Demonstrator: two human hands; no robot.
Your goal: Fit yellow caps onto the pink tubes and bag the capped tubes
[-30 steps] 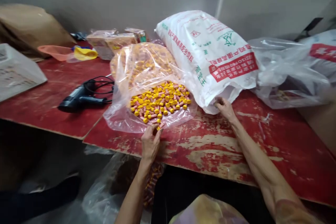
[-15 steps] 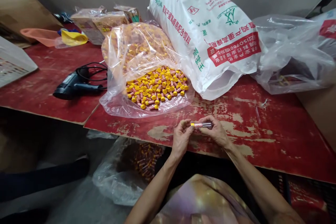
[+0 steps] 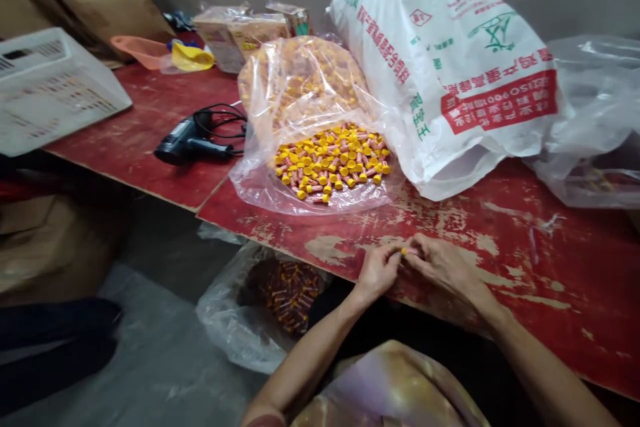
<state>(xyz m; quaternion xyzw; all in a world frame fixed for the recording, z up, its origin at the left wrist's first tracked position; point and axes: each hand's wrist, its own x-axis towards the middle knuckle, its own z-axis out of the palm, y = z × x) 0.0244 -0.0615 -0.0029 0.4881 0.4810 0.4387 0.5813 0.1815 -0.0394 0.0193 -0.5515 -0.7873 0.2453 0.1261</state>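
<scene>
A small tube with a yellow cap is held over the front edge of the red table, between my two hands. My right hand has its fingers closed round the tube's body, so little more than the cap and a bit of reddish wrap show. Thumb and fingers of my left hand are pinched together at the capped end. Beyond the hands, many similar short yellow-capped tubes spill from the mouth of a clear plastic bag lying on the table.
A large white printed sack leans behind on the right. Left of the clear bag lie a heat gun, a yellow scoop and a white plastic crate. Below the table edge, a plastic-lined container holds more tubes. A person's dark-clothed legs show at lower left.
The view has turned left, so the table's contents appear further right. The tube, earlier visible along its length between both hands, is now mostly covered by my right fingers.
</scene>
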